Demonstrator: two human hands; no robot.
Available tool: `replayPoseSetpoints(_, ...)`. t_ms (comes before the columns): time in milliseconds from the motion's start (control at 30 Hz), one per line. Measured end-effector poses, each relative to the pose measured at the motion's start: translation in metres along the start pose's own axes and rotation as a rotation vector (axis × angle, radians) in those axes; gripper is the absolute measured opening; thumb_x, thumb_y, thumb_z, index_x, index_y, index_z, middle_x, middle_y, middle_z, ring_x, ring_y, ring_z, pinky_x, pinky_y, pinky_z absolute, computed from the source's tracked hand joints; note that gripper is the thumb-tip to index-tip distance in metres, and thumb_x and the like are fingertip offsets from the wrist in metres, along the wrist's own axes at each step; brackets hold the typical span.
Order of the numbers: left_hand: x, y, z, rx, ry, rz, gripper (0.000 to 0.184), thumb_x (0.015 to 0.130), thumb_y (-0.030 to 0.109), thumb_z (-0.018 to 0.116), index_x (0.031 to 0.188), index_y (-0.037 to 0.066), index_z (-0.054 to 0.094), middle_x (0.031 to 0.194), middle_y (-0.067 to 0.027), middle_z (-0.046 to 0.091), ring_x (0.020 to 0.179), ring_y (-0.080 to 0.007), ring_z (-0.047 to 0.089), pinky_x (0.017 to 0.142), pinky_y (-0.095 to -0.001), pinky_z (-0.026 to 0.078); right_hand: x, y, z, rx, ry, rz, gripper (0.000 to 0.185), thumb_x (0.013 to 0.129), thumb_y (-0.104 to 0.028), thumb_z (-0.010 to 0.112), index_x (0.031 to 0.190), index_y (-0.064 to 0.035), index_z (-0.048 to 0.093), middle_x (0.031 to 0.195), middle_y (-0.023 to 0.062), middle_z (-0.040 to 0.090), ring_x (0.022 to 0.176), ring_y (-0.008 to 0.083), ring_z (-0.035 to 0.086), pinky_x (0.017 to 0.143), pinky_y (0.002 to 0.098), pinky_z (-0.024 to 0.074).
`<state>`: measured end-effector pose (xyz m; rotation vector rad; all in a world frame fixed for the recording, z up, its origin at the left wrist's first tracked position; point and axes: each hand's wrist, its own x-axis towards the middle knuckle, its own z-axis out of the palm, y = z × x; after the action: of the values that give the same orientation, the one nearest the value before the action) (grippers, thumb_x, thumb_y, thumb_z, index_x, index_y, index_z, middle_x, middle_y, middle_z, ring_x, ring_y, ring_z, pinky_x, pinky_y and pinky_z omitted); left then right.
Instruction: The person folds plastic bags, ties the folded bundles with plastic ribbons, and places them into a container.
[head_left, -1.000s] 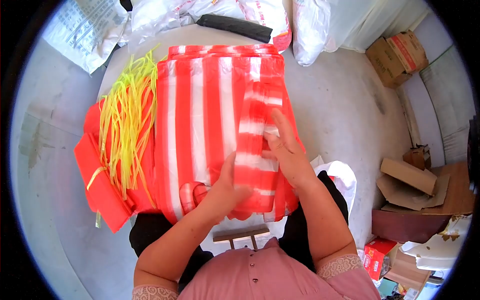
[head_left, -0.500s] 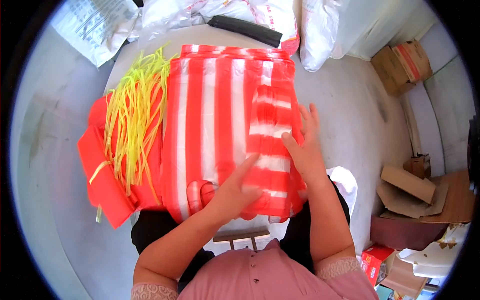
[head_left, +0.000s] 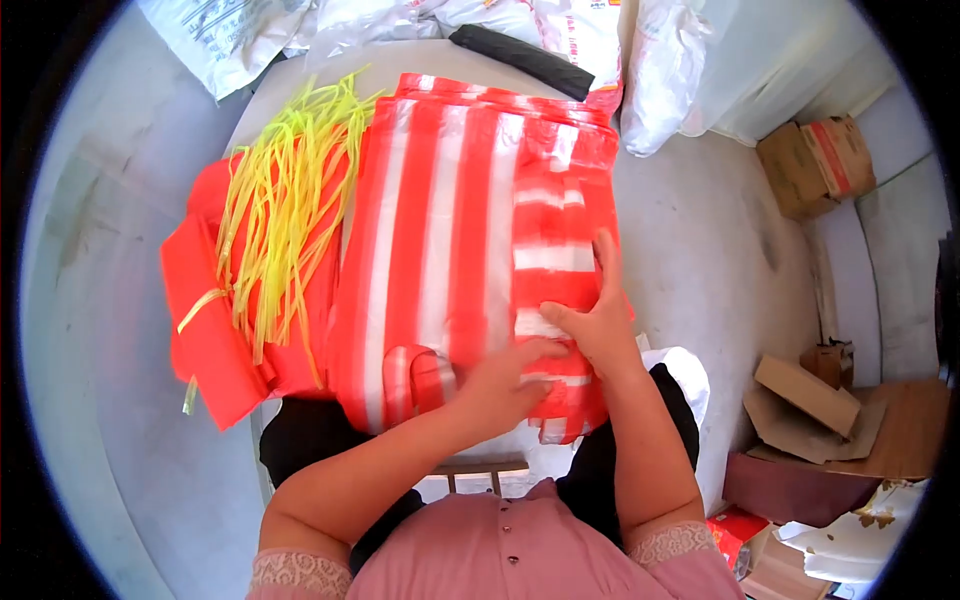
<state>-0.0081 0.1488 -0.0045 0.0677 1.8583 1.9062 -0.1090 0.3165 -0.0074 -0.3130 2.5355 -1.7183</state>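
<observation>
A stack of red-and-white striped plastic bags (head_left: 432,220) lies flat on the table. Along its right side is a narrow folded striped bundle (head_left: 552,258). My left hand (head_left: 505,385) rests near the lower end of this bundle, fingers apart and slightly blurred. My right hand (head_left: 592,315) is at the bundle's right edge, thumb spread from the fingers and lying on top. Yellow-green ties (head_left: 290,200) are heaped over red material left of the stack, beside a red roll (head_left: 215,335) with a yellow tie round it.
A black roll (head_left: 523,60) lies at the table's far edge (head_left: 290,85), before white sacks (head_left: 665,75). Cardboard boxes (head_left: 815,165) stand at the upper right. An opened carton (head_left: 810,405) is at the lower right. My legs are under the near edge.
The view has shifted, so the stack appears farther right. My right hand has come back from beyond the bundle's edge onto it, and my left hand has moved right along its lower part.
</observation>
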Motion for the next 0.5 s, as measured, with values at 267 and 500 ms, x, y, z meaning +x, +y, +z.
replayPoseSetpoints(267,-0.028,0.044,-0.043,0.707,-0.030,0.069,0.056,0.101,0.027,0.061,0.154,0.018,0.048,0.085,-0.0166,0.070,0.084,-0.0327,0.072,0.075,-0.0466,0.056,0.008,-0.003,-0.001,0.087,-0.020,0.056,0.113,0.069,-0.007,0.087,0.164,-0.0028,0.026,0.161,0.0222,0.039,0.147,0.0335,0.043,0.121,0.0435,0.0387)
replayPoseSetpoints(500,-0.077,0.010,-0.174,1.164,0.936,-0.276,0.032,0.095,0.026,0.072,0.119,0.006,0.071,0.120,-0.0185,0.065,0.109,-0.0369,0.067,0.091,-0.0464,0.056,0.007,-0.008,0.002,-0.145,-0.038,0.010,0.110,0.070,-0.007,0.083,0.165,-0.0052,0.027,0.156,0.0215,0.044,0.143,0.0324,0.047,0.118,0.0443,0.0413)
